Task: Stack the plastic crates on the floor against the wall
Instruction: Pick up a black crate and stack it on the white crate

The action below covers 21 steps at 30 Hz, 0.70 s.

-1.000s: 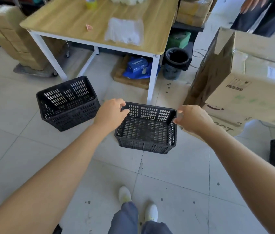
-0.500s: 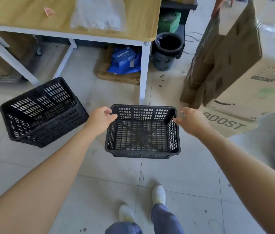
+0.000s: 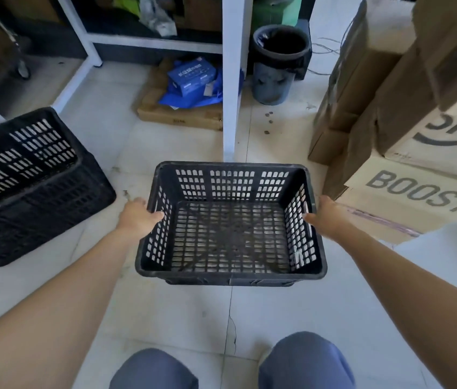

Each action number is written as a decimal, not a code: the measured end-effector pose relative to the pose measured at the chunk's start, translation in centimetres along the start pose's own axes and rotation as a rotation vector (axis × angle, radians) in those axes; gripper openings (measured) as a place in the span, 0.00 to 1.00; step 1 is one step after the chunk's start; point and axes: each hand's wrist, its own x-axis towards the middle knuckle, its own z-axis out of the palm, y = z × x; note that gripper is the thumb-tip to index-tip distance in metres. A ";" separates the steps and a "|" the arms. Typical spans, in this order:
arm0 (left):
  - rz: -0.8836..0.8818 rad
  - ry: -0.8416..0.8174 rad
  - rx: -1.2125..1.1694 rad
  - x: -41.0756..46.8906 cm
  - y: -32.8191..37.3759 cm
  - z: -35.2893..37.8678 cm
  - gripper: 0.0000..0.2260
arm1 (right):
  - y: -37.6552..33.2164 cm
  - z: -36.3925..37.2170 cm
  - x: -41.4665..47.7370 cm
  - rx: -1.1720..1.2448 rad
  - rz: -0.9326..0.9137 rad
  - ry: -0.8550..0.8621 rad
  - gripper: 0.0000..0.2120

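Observation:
A black slotted plastic crate (image 3: 231, 175) sits low in front of me on the tiled floor, its open top facing up and nothing inside. My left hand (image 3: 137, 217) grips its left rim and my right hand (image 3: 327, 217) grips its right rim. A second, larger black crate (image 3: 25, 186) rests tilted on the floor to the left, apart from the first. My knees show at the bottom edge.
A white table leg (image 3: 231, 80) stands just behind the held crate. Stacked cardboard boxes (image 3: 407, 136) crowd the right side. A dark bin (image 3: 276, 66), a flat carton (image 3: 179, 113) with blue packets, and cables lie under the table.
The view has dropped much closer to the floor as I crouch. The crate between my hands looms larger and lower, and the tabletop has left the view.

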 end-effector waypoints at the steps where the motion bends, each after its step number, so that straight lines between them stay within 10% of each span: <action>1: -0.035 0.016 0.015 1.4 -1.0 1.0 0.27 | 0.6 1.3 1.4 0.023 0.018 0.010 0.27; 6: -0.145 0.069 -0.036 6.1 -4.3 4.6 0.35 | 2.5 6.3 6.5 0.247 0.068 0.030 0.31; 21: -0.257 -0.063 -0.712 13.5 -6.1 7.5 0.11 | 5.9 8.9 12.5 1.097 0.258 -0.124 0.14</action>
